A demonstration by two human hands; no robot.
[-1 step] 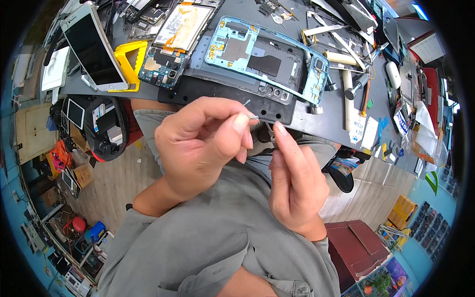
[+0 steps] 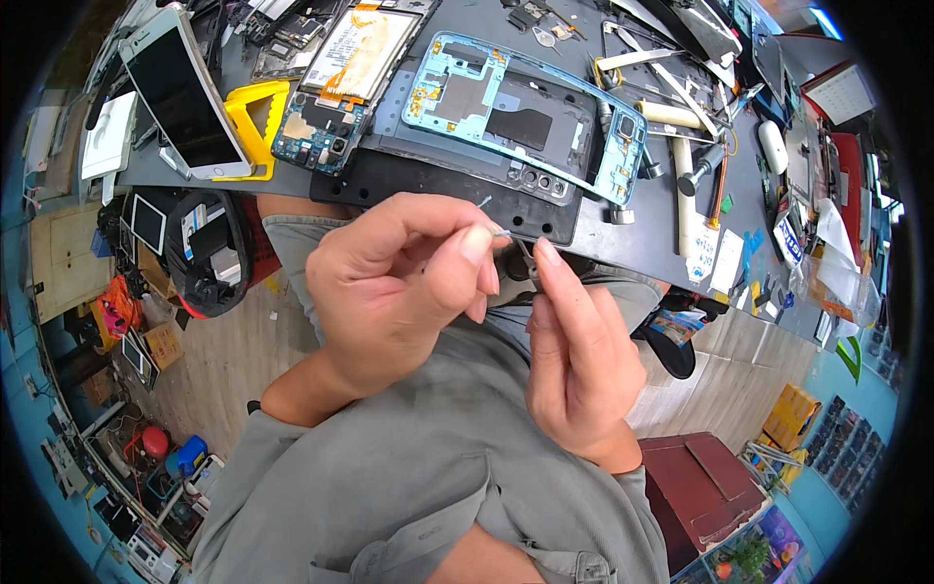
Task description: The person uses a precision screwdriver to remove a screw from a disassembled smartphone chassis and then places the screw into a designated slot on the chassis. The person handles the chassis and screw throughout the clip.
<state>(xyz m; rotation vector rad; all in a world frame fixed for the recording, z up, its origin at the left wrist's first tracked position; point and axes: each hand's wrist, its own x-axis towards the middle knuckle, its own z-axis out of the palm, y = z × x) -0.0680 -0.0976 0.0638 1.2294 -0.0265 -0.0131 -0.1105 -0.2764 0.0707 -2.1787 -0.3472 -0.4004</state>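
My left hand [image 2: 394, 282] is closed in a pinch, thumb against index finger, above the near edge of the workbench. Between these fingertips sticks out a tiny light-blue piece [image 2: 502, 234], too small to name. Facing it, my right hand [image 2: 589, 365] is closed too, its index finger pointing up toward the piece. A thin metal tool [image 2: 526, 255] shows by the right fingertips, its tip close to the blue piece; most of it is hidden. Just beyond my hands lies a light-blue phone mid-frame [image 2: 486, 97], resting over a dark phone back cover with camera rings [image 2: 545, 183].
A black pad [image 2: 341, 187] lies under the phone parts. To the left are an opened phone with its circuit board [image 2: 316, 131], a yellow stand [image 2: 261, 117] and a white phone [image 2: 185, 97]. Screwdrivers [image 2: 702, 170], frames and scraps crowd the right. A bin [image 2: 209, 248] stands below left.
My right hand has shifted very slightly to the left and its metal tool shows a little more. My left hand stays almost still, keeping the blue piece pinched.
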